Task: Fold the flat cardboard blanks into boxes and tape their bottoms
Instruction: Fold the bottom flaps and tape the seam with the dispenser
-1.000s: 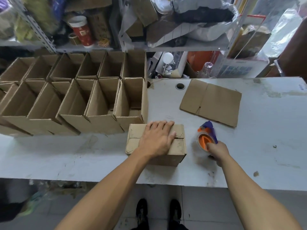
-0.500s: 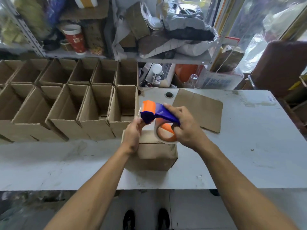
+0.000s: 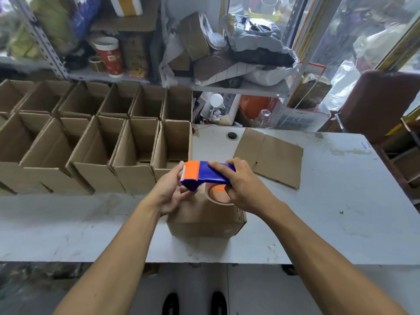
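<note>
Head view looks down on a pale tabletop (image 3: 341,201) whose left half carries two rows of folded boxes (image 3: 95,142), open tops up. At the near middle edge sits the box being worked on (image 3: 204,221), closed face up, and one flat blank (image 3: 272,155) lies farther back to its right. Above that box both hands hold an orange and blue tape dispenser (image 3: 209,173). The right hand (image 3: 245,185) has its fingers curled over the blue handle, with the roll beneath. The left hand (image 3: 170,189) curls its fingers at the orange cutter end, seemingly pinching the tape's free end, though the tape itself cannot be made out. Taping the bottom looks to be the step in hand. Next, the free end likely needs sticking over the seam's far edge before pulling the dispenser along the closed flaps.
</note>
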